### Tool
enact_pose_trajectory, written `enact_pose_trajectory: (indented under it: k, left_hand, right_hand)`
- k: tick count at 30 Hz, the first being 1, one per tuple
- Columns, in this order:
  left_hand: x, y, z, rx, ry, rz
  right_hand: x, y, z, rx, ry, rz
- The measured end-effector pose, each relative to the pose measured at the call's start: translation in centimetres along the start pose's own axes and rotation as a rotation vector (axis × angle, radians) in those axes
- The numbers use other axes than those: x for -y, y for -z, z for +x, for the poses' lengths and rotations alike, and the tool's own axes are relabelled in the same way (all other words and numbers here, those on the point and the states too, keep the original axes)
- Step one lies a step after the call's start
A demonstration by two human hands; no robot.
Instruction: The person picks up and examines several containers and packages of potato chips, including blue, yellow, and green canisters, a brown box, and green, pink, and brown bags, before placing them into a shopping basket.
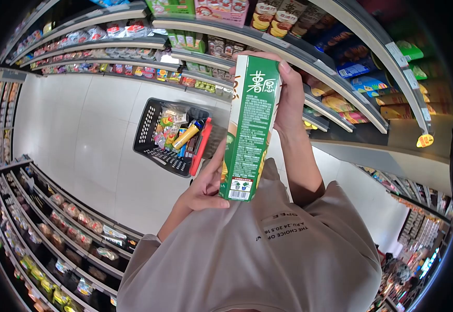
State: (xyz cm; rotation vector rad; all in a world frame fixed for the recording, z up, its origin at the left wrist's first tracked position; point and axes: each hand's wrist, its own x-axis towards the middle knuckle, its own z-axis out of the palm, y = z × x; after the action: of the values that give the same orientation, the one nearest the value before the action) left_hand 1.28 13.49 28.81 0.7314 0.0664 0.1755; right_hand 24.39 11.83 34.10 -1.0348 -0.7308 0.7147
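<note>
In front of my chest I hold a tall green and white snack box, its long printed side facing up toward me. The barcode end points toward my body. My left hand is closed around the lower left part of the box, thumb along the bottom edge. My right hand grips the upper right corner, its thumb on the top edge and the other fingers partly hidden behind the box.
A black shopping basket with a red handle stands on the tiled floor, holding several packets and a yellow tube. Stocked shelves rise ahead and to the right. More shelving lines the lower left.
</note>
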Motion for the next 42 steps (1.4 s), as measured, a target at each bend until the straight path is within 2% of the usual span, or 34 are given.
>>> enact_pose_trajectory:
  k: [4, 8, 14, 19, 21, 27, 34, 39, 42]
  left_hand:
    - [1.3, -0.5, -2.3, -0.092, -0.065, 0.039]
    - [3.0, -2.3, -4.3, -0.227, -0.123, 0.084]
    - [7.1, -5.3, -7.7, -0.304, -0.234, 0.113]
    - [11.6, -8.5, -9.4, -0.246, -0.120, 0.102]
    - [13.9, -9.7, -10.0, -0.215, -0.058, 0.082]
    - [17.6, -13.3, -12.0, -0.172, -0.042, 0.090]
    - [17.8, -16.0, -15.1, -0.312, -0.045, 0.117]
    - [17.4, -16.1, -16.7, -0.347, 0.009, 0.160]
    - [17.0, -15.9, -17.6, -0.359, -0.025, 0.135]
  right_hand:
    - [-1.3, -2.1, -0.9, 0.002, -0.084, 0.078]
    - [-2.1, -3.4, -2.3, 0.122, -0.178, 0.176]
    - [-1.8, -3.7, -6.8, 0.190, -0.205, 0.207]
    - [-1.4, 1.1, -13.2, 0.077, -0.184, 0.208]
    - [-0.6, 2.6, -16.5, -0.038, -0.159, 0.192]
    - [2.2, 4.5, -22.6, -0.164, -0.242, 0.337]
    - [1.6, 2.7, -24.9, -0.081, -0.320, 0.378]
    - [1.6, 1.6, -25.6, -0.035, -0.369, 0.382]
    - [1.4, 0.4, -25.8, 0.017, -0.382, 0.374]
